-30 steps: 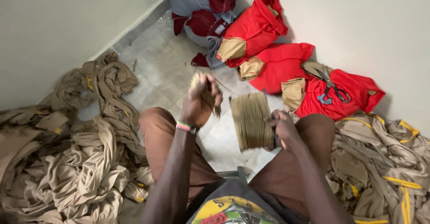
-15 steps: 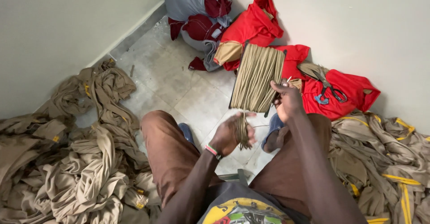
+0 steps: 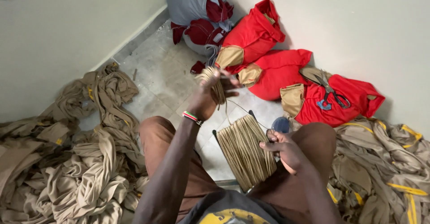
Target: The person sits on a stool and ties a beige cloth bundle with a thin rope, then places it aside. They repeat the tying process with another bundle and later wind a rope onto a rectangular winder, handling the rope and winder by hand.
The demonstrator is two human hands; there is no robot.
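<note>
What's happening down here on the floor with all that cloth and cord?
A person sits on the tiled floor in a corner, handling tan cord. The right hand grips a flat card wound with cord between the knees, while the left hand is raised, holding a small looped bundle of cord; a thin strand runs between the two. Heaps of khaki cloth lie on both sides, and red bundles sit by the wall, with scissors resting on one.
</note>
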